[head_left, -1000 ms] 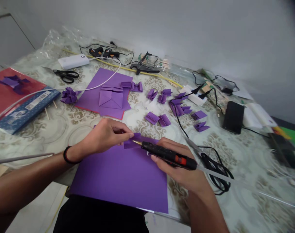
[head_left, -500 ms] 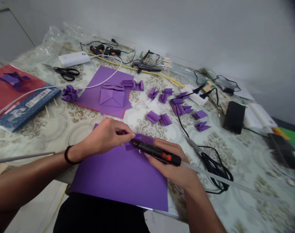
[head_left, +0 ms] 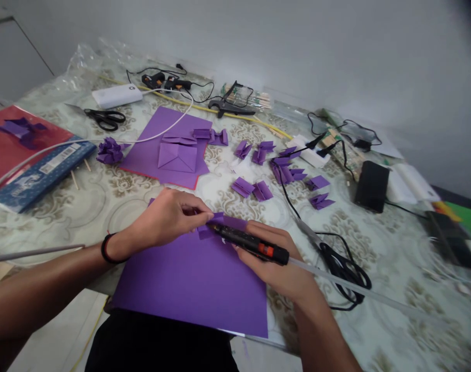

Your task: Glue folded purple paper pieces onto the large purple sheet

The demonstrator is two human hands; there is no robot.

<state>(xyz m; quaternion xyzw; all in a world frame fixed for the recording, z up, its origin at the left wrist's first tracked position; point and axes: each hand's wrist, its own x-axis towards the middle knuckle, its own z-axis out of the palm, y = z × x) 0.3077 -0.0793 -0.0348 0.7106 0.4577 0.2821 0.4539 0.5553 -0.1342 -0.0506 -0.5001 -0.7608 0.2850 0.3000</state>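
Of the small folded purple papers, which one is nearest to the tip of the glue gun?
The folded piece held by the left hand, over the large purple sheet: the glue gun points at it. The other pieces lie farther away, untouched.

Soft light — faint shadows, blurred right edge, dark top-right corner

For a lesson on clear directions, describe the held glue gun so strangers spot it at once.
On the patterned tabletop, find the large purple sheet at the near edge. At its far right corner, the right hand holds a black glue gun, aimed toward the left hand. Unlike the black tools at the back, it has a long pale stick trailing from its rear.
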